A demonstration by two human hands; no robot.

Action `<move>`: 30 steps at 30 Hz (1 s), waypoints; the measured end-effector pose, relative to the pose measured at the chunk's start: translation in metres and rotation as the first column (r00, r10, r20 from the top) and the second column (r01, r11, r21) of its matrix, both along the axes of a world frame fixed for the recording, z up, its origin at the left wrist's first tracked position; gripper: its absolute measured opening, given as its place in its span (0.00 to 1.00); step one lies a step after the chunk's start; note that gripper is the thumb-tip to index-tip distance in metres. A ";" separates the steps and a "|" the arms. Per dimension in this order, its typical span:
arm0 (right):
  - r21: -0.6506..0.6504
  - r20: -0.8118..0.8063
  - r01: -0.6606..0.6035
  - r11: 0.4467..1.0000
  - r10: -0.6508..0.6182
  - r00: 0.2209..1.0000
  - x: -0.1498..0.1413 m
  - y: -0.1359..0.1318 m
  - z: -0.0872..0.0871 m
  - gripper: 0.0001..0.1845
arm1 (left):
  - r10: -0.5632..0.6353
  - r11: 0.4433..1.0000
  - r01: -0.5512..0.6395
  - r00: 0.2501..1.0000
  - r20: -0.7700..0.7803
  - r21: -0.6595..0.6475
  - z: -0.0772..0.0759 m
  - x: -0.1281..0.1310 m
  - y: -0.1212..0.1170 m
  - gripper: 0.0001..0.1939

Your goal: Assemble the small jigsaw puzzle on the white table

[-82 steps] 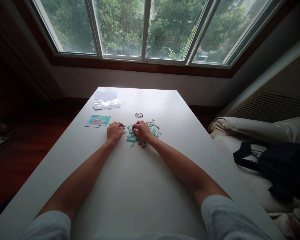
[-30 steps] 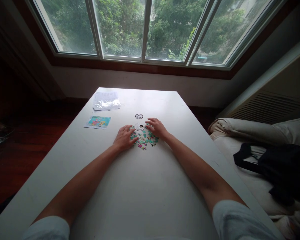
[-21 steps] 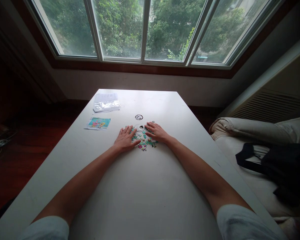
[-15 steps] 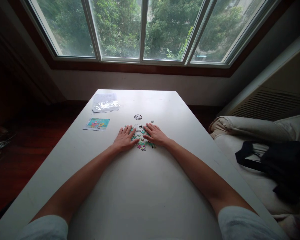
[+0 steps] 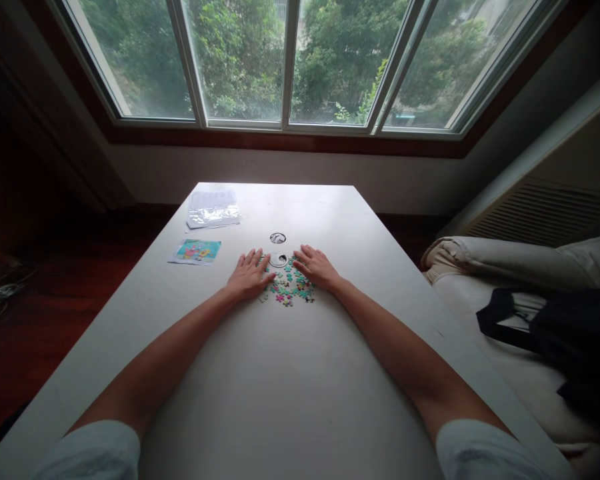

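Observation:
A small pile of teal, pink and green jigsaw pieces (image 5: 289,288) lies on the white table (image 5: 290,373). My left hand (image 5: 249,275) lies flat on the table at the pile's left edge, fingers stretched out and apart. My right hand (image 5: 318,267) lies flat on the pile's right edge, fingers spread toward the middle. Neither hand holds anything. A small round clear lid or dish (image 5: 279,259) sits between the fingertips at the far side of the pile.
A picture card (image 5: 195,251) and a clear plastic bag (image 5: 213,208) lie at the table's far left. A round cable hole (image 5: 277,238) is beyond the pile. A sofa with a black bag (image 5: 565,333) stands to the right. Windows are ahead.
Both hands went from curled over the pieces to lying flat on either side of the pile, which is drawn closer together. A round clear lid or dish has appeared beyond it.

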State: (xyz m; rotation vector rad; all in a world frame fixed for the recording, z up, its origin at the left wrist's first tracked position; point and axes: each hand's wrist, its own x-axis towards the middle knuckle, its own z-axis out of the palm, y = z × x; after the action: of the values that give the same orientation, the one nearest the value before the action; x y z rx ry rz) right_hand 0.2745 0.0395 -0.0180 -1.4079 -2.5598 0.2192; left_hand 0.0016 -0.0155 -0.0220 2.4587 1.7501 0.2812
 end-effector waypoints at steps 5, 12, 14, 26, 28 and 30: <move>0.064 -0.023 -0.041 0.997 0.043 0.999 -0.001 -0.013 -0.001 0.34 | -0.027 0.999 0.027 1.000 0.005 0.026 -0.003 -0.002 0.005 0.35; 0.019 0.002 0.025 1.000 -0.025 1.000 -0.013 -0.040 -0.003 0.38 | -0.104 0.991 0.103 0.995 0.007 0.085 0.003 -0.004 0.016 0.32; -0.001 0.004 0.048 0.999 -0.048 0.999 -0.017 -0.047 -0.004 0.41 | -0.125 0.987 0.123 0.992 0.011 0.106 0.005 -0.004 0.018 0.31; 0.048 -0.047 0.055 0.997 -0.053 0.998 -0.017 -0.062 0.007 0.40 | -0.178 0.977 0.158 0.975 0.135 0.144 0.015 -0.002 0.001 0.29; 0.051 -0.056 0.043 0.998 -0.040 0.998 -0.016 -0.062 0.007 0.41 | -0.182 0.978 0.168 0.977 0.109 0.125 0.013 0.000 -0.002 0.33; 0.056 -0.059 0.033 0.998 -0.030 0.998 -0.016 -0.062 0.006 0.42 | -0.186 0.979 0.177 0.979 0.080 0.101 0.011 0.002 -0.005 0.39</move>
State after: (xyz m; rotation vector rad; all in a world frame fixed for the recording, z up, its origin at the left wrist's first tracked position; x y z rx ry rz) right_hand 0.2585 -0.0221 -0.0118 -1.3993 -2.4757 0.1783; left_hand 0.0036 -0.0205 -0.0112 2.6045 1.4973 0.4569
